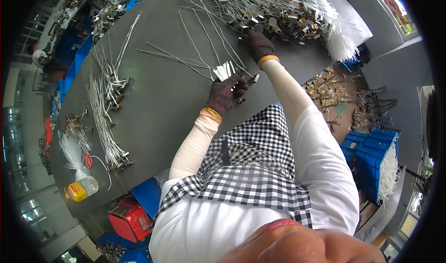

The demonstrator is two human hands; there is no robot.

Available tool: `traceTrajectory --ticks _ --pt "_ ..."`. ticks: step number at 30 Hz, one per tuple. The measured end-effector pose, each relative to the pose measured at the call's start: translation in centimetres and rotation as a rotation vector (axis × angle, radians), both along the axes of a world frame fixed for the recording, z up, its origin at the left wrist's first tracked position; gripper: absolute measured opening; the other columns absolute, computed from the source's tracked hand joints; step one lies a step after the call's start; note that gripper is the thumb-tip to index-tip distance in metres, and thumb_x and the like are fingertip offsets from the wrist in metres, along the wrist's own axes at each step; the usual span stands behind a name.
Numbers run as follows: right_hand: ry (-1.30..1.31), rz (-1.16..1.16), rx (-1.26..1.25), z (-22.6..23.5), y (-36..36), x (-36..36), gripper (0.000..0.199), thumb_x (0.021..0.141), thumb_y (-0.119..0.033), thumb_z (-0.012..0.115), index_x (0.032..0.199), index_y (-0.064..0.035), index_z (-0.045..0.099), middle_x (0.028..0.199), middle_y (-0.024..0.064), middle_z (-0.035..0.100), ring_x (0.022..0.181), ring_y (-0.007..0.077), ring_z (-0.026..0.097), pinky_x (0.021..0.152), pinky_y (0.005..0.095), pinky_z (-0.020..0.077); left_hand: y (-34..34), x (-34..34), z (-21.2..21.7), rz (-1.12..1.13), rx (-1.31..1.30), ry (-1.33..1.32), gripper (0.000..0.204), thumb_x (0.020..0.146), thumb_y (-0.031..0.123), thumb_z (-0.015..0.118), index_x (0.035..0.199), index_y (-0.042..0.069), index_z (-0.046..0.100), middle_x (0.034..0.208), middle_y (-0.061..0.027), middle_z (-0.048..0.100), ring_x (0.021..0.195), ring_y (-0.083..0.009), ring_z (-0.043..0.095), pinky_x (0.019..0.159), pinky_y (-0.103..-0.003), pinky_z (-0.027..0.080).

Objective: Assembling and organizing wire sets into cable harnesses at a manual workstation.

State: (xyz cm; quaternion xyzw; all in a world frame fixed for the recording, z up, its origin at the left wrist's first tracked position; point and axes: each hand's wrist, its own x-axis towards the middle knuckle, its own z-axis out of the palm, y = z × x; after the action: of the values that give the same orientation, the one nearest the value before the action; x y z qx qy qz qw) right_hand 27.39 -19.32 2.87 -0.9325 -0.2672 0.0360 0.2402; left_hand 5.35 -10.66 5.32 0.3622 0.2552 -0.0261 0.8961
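Note:
My left hand (225, 93), in a dark maroon knit glove, is closed around a bunch of short white sleeves (224, 71) that stick up past the fingers. Thin wires fan out on the table beyond this hand, and a small wired part (256, 78) with a pale block end lies by its fingertips. My right hand (259, 45), gloved alike, is at the near edge of a large pile of wired parts (297, 25) with small metal box-shaped ends. Its fingers are drawn together and point into the pile; what they grip is hidden.
Wired parts lie in bundles (103, 123) on the left of the dark table (153, 91). A plastic bottle with a yellow label (83, 188) stands at the near left edge. Blue crates (371, 158) with white wires are at right; a red box (130, 219) sits below the table.

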Motion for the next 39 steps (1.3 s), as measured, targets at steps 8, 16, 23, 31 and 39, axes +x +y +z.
traceTrajectory --ticks 8,16,23,31,39 --pt "0.187 0.021 0.211 0.5 -6.9 -5.7 0.044 0.084 -0.029 0.071 0.122 -0.0087 0.058 0.107 0.02 0.066 0.098 0.0375 0.064 0.081 0.0442 0.0518 -0.5 1.3 -4.2 -0.022 0.667 -0.427 0.021 0.091 0.008 0.068 0.108 -0.004 0.064 0.089 -0.0127 0.068 0.081 -0.0195 0.068 0.068 -0.027 0.058" --pt "0.797 -0.138 0.608 4.1 -21.0 -19.2 0.032 0.094 -0.021 0.063 0.115 0.0029 0.064 0.087 0.0076 0.067 0.074 0.0139 0.063 0.067 0.0273 0.0516 -8.4 6.8 -8.4 -0.031 0.602 -0.483 0.019 0.088 0.009 0.062 0.101 -0.005 0.06 0.09 -0.0166 0.066 0.083 -0.0313 0.071 0.074 -0.041 0.063" --pt "1.044 -0.337 0.441 7.3 -34.3 -29.5 0.03 0.084 -0.01 0.062 0.111 0.0021 0.069 0.085 0.0064 0.067 0.072 0.0127 0.061 0.066 0.0267 0.0487 -9.4 10.1 -12.2 0.178 0.242 -0.203 0.013 0.089 0.01 0.064 0.098 0.002 0.06 0.085 -0.0123 0.065 0.072 -0.0262 0.067 0.07 -0.042 0.062" --pt "1.244 -0.456 0.454 3.8 -41.0 -36.4 0.034 0.084 -0.006 0.062 0.117 0.0015 0.068 0.083 0.0018 0.064 0.074 0.0097 0.057 0.069 0.0248 0.0473 -2.4 11.8 -5.4 0.225 -0.445 -0.227 0.019 0.09 0.0 0.061 0.109 -0.001 0.062 0.098 -0.0139 0.069 0.093 -0.0274 0.069 0.086 -0.038 0.06" --pt "1.213 -0.456 0.456 3.7 -40.2 -36.4 0.036 0.083 -0.009 0.061 0.117 0.0016 0.068 0.085 0.0026 0.064 0.076 0.0107 0.057 0.072 0.0248 0.0472 0.6 11.7 -3.3 0.238 -0.354 -0.251 0.015 0.097 0.011 0.058 0.104 -0.002 0.061 0.101 -0.0177 0.069 0.094 -0.0314 0.068 0.085 -0.043 0.059"
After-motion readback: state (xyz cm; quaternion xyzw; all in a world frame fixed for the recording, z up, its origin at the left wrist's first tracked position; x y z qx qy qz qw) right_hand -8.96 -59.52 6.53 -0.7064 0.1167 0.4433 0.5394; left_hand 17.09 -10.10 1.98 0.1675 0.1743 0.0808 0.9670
